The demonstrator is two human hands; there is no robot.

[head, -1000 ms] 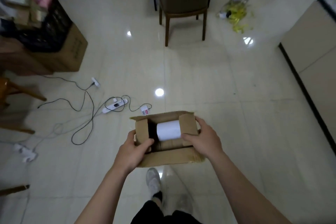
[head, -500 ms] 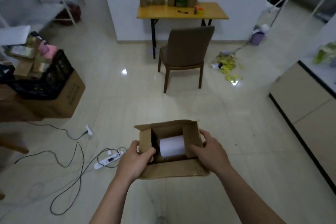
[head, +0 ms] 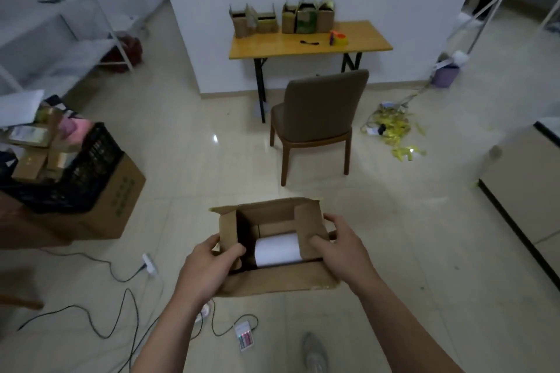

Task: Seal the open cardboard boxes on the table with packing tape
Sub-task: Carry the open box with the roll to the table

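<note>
Cardboard box point(head: 272, 281), flaps open, hangs above the floor point(head: 212, 160) between left hand point(head: 209, 269) and right hand point(head: 342, 248), long axis left-right; fingers point(head: 318, 241) curl round its end flaps; table point(head: 309, 45) stands far ahead, past the chair point(head: 321, 112).

You are holding a small brown cardboard box point(head: 274, 285) in mid-air, well apart from the table point(head: 309, 48). Its top flaps are standing open: the near flap is folding outward toward you, the far flap is leaning away, and the right side flap is tilting inward. A white roll point(head: 277, 251) is lying on its side inside. Your left hand point(head: 209, 266) is gripping the left side flap and your right hand point(head: 342, 251) is gripping the right side. A row of open boxes point(head: 289, 21) is standing upright along the back edge of the yellow table, against the wall.
</note>
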